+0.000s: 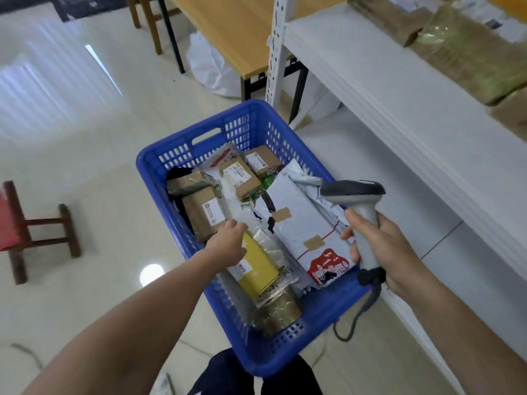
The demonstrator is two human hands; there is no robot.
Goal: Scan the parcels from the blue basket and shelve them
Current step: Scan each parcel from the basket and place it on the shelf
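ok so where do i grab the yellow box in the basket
Across its narrow width at the far end, from above, with the left hand, which is right over it. The yellow box lies flat, broad face up, on top of the pile in the blue basket, so its long edges are the reachable part.

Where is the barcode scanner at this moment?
In the head view it is on the right: the scanner is gripped by the right hand, over the blue basket's right edge, beside the white shelf.
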